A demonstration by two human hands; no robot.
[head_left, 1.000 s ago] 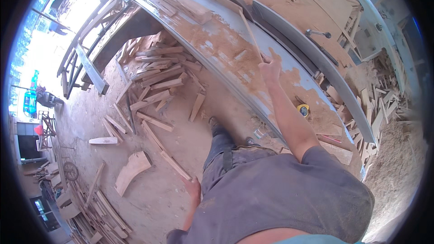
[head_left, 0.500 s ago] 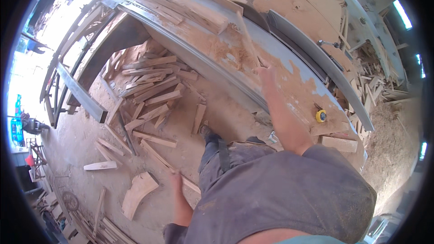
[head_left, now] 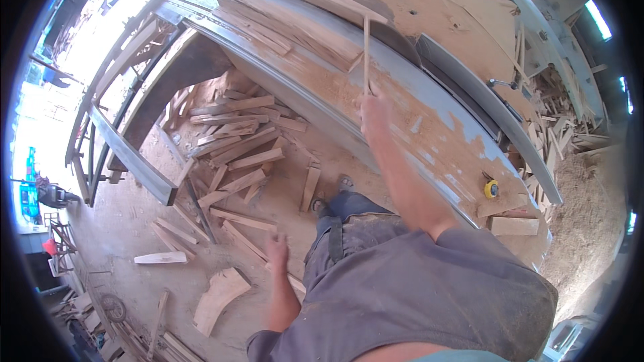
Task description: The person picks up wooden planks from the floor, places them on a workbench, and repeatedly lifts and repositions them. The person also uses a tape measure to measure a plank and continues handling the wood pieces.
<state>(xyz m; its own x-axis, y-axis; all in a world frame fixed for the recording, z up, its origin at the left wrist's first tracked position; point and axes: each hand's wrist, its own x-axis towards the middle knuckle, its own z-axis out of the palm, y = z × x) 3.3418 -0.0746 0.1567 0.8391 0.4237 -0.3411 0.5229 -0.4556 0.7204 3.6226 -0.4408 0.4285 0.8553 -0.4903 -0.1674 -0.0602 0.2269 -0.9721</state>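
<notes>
My right hand [head_left: 374, 110] reaches over the saw table [head_left: 396, 70], its fingers wrapped round one end of a thin wooden stick [head_left: 367, 53]. The stick points away from me, its far end close to the long board at the table's far side. Sawdust [head_left: 402, 117] lies over the grey metal top, with bare streaks showing through. My left hand [head_left: 277, 249] hangs low over the floor at my left, fingers curled in, with nothing visible in it. Rough wooden boards [head_left: 288, 27] lie on the table beyond and left of the stick.
A yellow tape measure [head_left: 491, 189] and a wood block [head_left: 514, 226] rest at the table's right end. Offcuts [head_left: 235, 134] are heaped on the floor to the left, near a curved wood piece [head_left: 220, 298]. A metal beam [head_left: 134, 154] juts out at the left.
My right hand has moved left with the stick, which now points straighter away from me. More bare metal shows on the near part of the table. My left hand has risen slightly.
</notes>
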